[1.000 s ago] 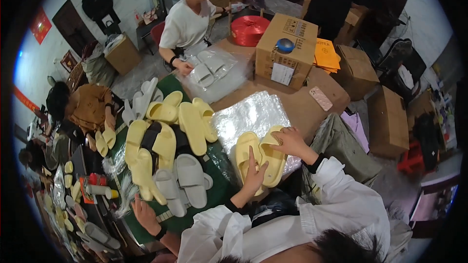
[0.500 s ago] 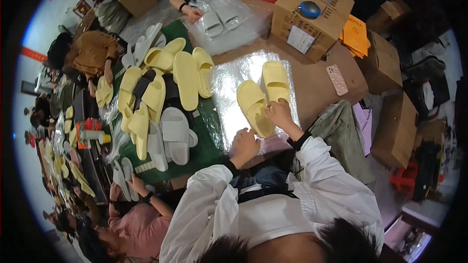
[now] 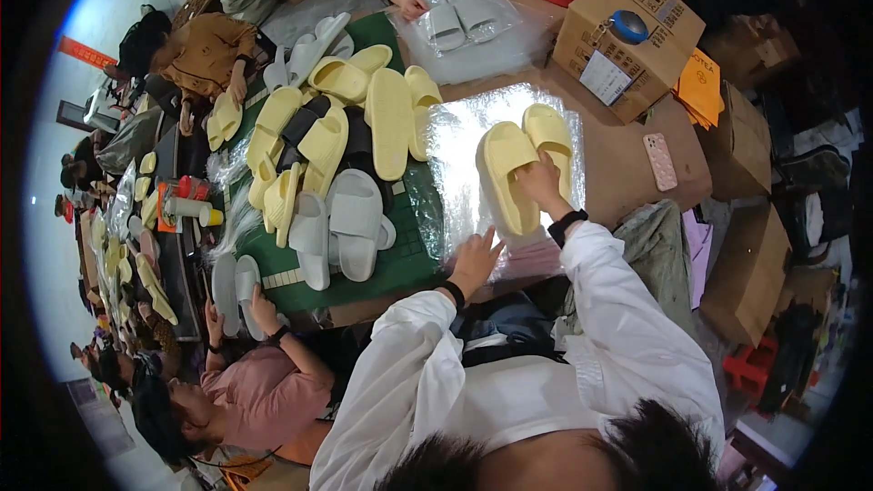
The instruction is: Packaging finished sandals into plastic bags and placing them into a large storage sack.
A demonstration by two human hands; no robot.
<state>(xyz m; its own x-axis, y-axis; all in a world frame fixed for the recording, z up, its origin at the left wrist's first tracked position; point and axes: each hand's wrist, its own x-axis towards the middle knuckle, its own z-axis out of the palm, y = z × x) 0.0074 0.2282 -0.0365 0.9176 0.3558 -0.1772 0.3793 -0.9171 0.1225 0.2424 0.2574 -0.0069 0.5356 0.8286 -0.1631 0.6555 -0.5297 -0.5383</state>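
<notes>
Yellow slippers [image 3: 509, 153], two, on silvery film [image 3: 455, 150]; right hand [image 3: 542, 184] touching, grip unclear; left hand [image 3: 476, 260] spread, empty

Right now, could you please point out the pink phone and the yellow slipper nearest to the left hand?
Pink phone [image 3: 661, 164]: head view, the middle of its back.
Yellow slipper [image 3: 506, 151]: head view, the strap across its top.
</notes>
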